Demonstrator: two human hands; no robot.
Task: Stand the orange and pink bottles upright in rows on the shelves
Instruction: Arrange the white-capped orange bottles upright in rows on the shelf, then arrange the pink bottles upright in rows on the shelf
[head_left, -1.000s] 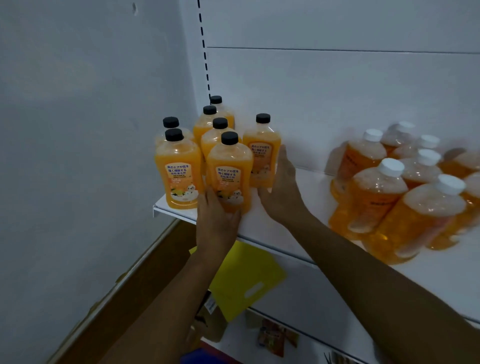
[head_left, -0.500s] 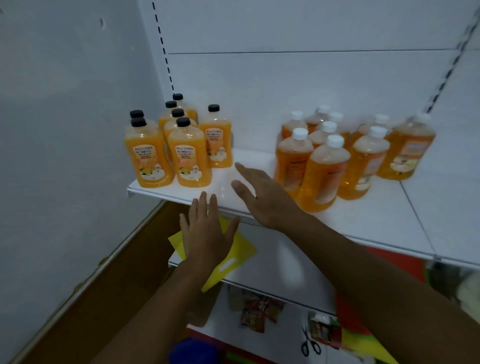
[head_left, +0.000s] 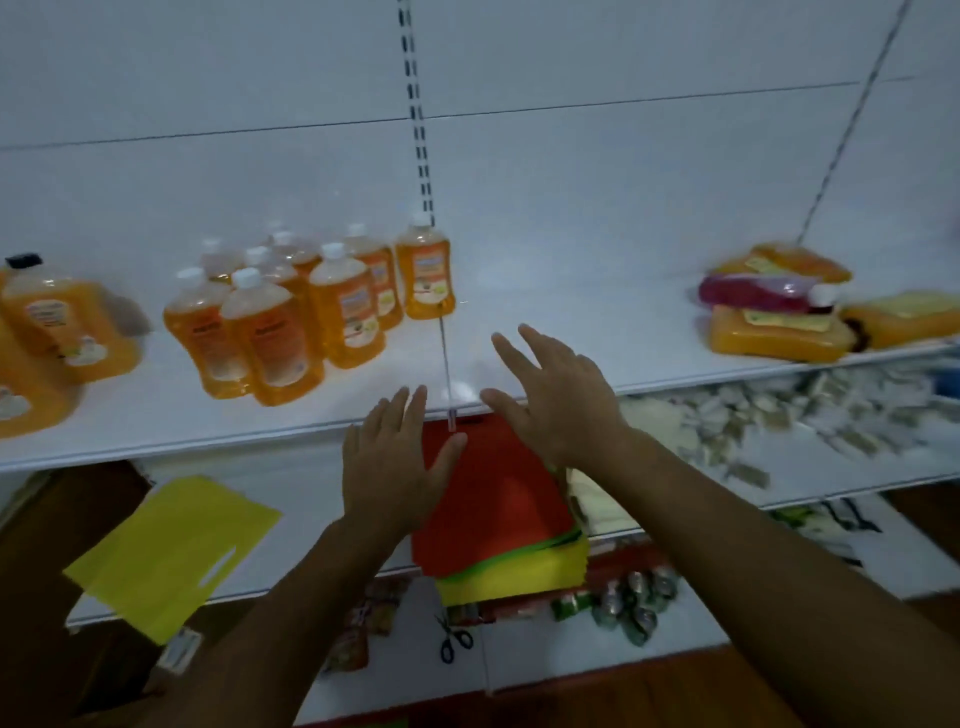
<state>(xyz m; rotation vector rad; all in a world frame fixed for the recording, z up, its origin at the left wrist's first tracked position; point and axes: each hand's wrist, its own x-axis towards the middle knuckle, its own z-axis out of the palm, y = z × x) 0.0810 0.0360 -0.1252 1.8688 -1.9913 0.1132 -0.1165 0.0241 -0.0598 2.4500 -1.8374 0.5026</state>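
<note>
Hovering with fingers spread and holding nothing, the left hand (head_left: 389, 467) sits just below centre frame, in front of the shelf (head_left: 519, 322) edge, and the right hand (head_left: 558, 400) is beside it, slightly higher, palm down over the shelf's front lip, equally empty. Neither touches a bottle. The step in hand looks like a reach toward the pile of lying bottles (head_left: 779, 306) at the right of the frame: orange ones flat on their sides with one pink bottle (head_left: 758, 292) on top of them. To do it well, it seems wise to lift the pink one off first, so the stack beneath does not slide, then grasp each orange bottle around its body and set it down on its base, close against the row already begun. The white-capped orange bottles (head_left: 291, 317) at centre left stand upright in a cluster, and a black-capped one (head_left: 57, 322) shows at the far left edge. The shelf is white and smooth, with a bare stretch between the groups. Below lie an orange sheet (head_left: 493, 499), a yellow sheet (head_left: 171, 551) and scissors (head_left: 454, 636), blurred.
</note>
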